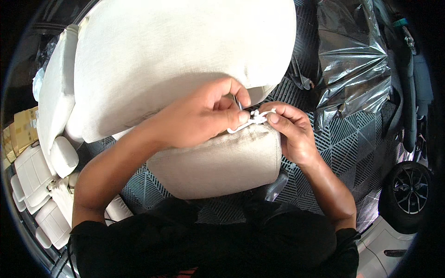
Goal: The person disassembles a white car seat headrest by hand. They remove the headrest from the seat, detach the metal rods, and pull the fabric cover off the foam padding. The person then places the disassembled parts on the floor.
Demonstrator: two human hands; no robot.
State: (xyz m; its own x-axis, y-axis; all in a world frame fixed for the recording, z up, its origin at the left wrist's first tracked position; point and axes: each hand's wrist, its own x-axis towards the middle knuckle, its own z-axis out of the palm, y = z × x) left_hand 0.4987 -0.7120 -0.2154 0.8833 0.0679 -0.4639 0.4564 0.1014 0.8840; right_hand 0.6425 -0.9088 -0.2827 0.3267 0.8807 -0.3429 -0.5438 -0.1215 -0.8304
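My left hand (194,113) reaches in over a beige fabric-covered cushion (213,171). Its thumb and bent forefinger pinch a small thin dark metal piece (238,103), whose kind I cannot make out. Opposite it, my right hand (296,132) pinches a twisted white strip (259,118) between thumb and fingers. This strip runs along the cushion's upper right edge, and the left thumb tip lies against it. Just beyond both hands is a large cream fabric car seat part (185,46), its lower edge close to the left hand's knuckles.
Dark patterned matting (343,153) covers the floor. Crumpled black plastic sheeting (352,60) lies at the far right. A car wheel (410,192) stands on the right. More cream seats (34,171) and a cardboard box (23,127) are at the left.
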